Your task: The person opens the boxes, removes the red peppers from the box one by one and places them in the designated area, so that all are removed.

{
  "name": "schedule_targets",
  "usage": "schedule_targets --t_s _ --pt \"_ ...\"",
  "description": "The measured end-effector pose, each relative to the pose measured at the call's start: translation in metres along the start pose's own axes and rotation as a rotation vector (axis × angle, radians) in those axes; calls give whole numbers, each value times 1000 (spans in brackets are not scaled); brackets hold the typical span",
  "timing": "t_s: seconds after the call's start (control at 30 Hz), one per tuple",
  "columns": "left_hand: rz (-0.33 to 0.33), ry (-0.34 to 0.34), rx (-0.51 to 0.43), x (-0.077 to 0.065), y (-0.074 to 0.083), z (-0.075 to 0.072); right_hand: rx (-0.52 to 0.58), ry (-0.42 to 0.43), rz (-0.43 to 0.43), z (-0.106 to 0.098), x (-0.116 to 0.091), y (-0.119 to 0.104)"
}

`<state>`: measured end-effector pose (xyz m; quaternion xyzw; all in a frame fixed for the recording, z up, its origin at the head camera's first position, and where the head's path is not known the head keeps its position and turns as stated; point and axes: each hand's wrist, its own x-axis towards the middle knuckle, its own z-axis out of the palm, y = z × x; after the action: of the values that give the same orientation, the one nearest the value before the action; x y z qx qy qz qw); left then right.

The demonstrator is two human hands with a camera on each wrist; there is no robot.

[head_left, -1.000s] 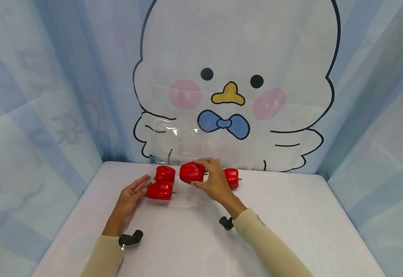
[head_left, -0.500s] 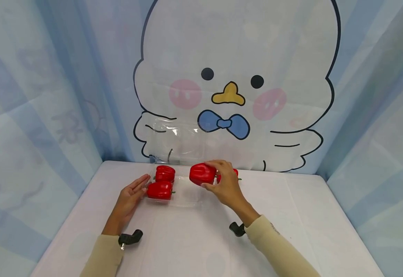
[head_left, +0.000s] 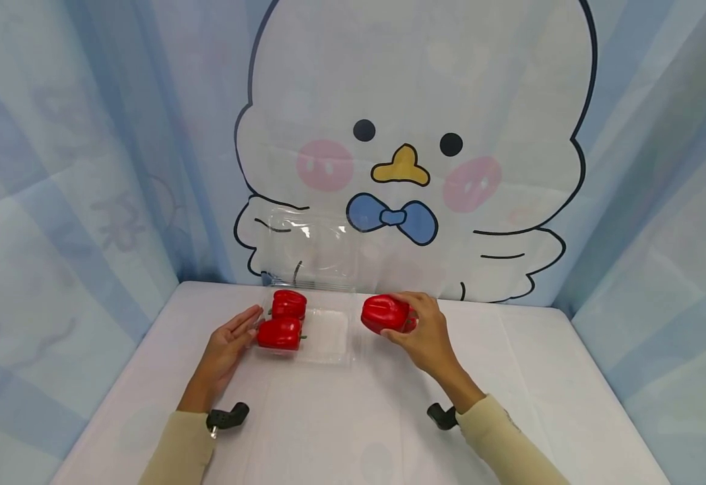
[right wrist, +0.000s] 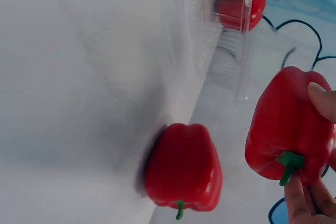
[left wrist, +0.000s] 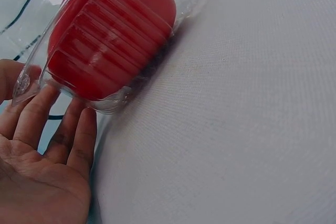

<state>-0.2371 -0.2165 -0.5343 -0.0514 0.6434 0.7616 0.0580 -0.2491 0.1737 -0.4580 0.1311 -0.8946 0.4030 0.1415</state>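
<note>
Thumb and fingers of my right hand grip a red bell pepper with a green stem, held above the table right of a clear plastic clamshell box. Another red pepper lies on the table beside it; the held one and the hand mostly hide it in the head view. Inside the box, on its left half, are a rear pepper and a front pepper. At the box's left side, my left hand has its thumb over the rim and nearly straight fingers below it, against the wall.
The box's clear lid stands open at the back, leaning toward a curtain with a cartoon bird print. Curtains also flank the white table on the left and right. A black wrist mount sits on each wrist.
My right hand has carried its pepper rightward and a little nearer, from over the box to beside it, in front of the pepper on the table. The left hand has stayed in place.
</note>
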Motion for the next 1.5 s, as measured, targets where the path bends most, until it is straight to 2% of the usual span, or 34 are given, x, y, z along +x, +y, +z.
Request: schedule_targets --t_s 0.3,0.67,0.9,1.5 --pt "3 -1 -3 1 -1 -1 -29 -12 31 -5 -12 15" --pt "5 0 -3 2 -2 -1 -59 -35 87 -1 -27 32" --pt "5 3 3 2 -2 0 -90 -37 73 3 -36 41" --pt "22 -2 1 3 -5 -1 -121 -65 108 9 -39 47"
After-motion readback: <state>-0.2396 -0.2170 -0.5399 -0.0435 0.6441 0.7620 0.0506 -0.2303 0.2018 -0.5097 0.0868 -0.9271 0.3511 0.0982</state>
